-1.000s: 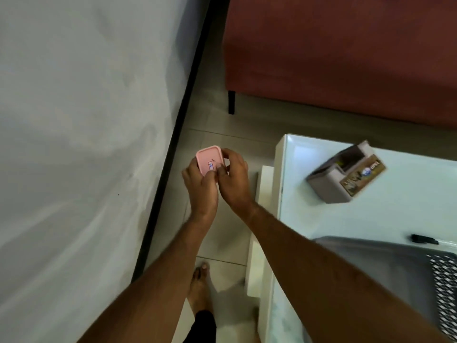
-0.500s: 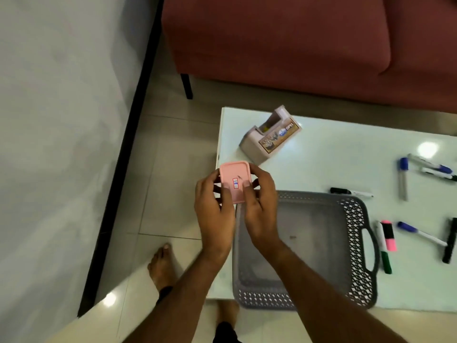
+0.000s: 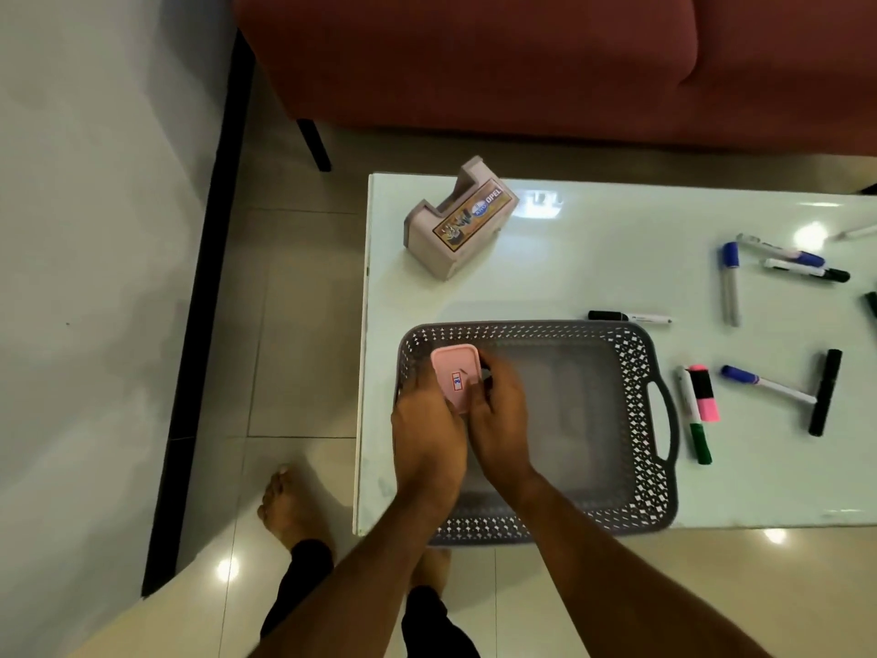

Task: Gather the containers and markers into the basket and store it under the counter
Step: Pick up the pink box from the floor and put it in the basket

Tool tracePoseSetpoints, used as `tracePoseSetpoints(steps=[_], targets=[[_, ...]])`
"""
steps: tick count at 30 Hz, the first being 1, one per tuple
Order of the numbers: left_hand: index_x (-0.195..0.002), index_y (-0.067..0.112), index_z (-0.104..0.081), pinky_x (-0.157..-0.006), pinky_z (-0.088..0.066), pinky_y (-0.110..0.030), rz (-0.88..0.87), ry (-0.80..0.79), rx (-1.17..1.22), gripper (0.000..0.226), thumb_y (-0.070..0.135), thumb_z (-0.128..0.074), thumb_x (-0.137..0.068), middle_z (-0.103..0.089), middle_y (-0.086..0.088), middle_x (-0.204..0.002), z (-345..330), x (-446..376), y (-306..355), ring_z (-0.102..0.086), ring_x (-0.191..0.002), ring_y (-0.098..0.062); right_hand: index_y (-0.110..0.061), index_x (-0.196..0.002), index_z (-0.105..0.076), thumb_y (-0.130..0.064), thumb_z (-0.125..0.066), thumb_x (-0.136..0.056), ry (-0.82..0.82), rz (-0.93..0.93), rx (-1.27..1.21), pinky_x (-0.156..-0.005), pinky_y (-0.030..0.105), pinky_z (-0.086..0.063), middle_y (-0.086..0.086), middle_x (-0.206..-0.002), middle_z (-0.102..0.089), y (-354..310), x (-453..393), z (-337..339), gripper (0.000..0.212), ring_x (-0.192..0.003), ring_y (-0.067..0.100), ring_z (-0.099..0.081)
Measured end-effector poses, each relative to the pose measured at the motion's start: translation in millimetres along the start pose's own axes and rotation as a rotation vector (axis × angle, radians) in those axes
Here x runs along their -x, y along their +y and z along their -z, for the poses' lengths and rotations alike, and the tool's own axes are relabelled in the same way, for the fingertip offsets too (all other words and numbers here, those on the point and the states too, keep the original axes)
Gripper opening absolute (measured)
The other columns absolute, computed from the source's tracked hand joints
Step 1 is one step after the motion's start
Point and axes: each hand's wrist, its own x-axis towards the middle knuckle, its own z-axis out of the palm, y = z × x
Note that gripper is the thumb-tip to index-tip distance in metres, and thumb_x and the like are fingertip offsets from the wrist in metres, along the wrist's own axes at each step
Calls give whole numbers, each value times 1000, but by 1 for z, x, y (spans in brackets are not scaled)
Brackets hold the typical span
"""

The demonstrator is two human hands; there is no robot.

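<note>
A small pink lidded container (image 3: pixel 453 375) is gripped by both hands over the left end of the grey perforated basket (image 3: pixel 631 372). My left hand (image 3: pixel 427 434) holds its left side and my right hand (image 3: pixel 498 420) its right side. The basket stands on the pale glass table (image 3: pixel 593 258) near its front edge. A larger pinkish container with a label (image 3: pixel 458 220) lies on its side at the table's far left corner. Several markers lie to the right of the basket, among them a black-capped one (image 3: pixel 629 317), a pink one (image 3: pixel 704 394) and a blue-capped one (image 3: pixel 766 384).
A red sofa (image 3: pixel 522 64) stands beyond the table. A white wall with a black skirting (image 3: pixel 199 301) runs along the left. My bare feet (image 3: pixel 289 510) are on the tiled floor at the table's front left corner.
Both hands carried the pink container from over the floor at the left to above the basket's left end, and lowered it toward the basket. The view swung right, bringing the markers into sight.
</note>
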Motion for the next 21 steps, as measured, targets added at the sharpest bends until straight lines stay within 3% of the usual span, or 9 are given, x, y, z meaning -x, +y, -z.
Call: tracePoseSetpoints(steps=[4, 10, 16, 21], targets=[[-139, 16, -53, -101, -55, -41, 10, 9, -48, 47, 41, -58, -100, -66, -9, -131, -6, -4, -3, -65, -116, -29, -17, -125, -62, -11, -54, -99, -33, -11, 38, -93, 50, -54, 2, -114, -63, 0, -2, -2, 28, -107, 25, -62], [-142, 14, -49, -98, -51, -40, 13, -16, -87, 49, 41, -55, -101, -65, -11, -132, -8, -8, -4, -64, -116, -31, -9, -122, -63, -8, -55, -100, -64, -10, 102, -92, 44, -52, 6, -112, -60, 0, -9, -3, 23, -104, 23, -60], [-150, 13, -42, -108, -48, -37, 6, -5, -83, 55, 38, -53, -102, -57, -10, -144, -8, -5, -5, -58, -129, -28, -14, -126, -59, -17, -50, -104, -79, 23, 96, -95, 45, -52, 0, -115, -58, 1, -4, -2, 24, -109, 21, -59], [-150, 10, -42, -111, -49, -40, -35, 9, -120, 56, 34, -51, -100, -53, -13, -149, -2, 2, -3, -55, -134, -29, -10, -140, -51, -33, -45, -102, 37, 32, 218, -104, 29, -43, 8, -137, -53, -8, -3, 1, 45, -126, 20, -51]])
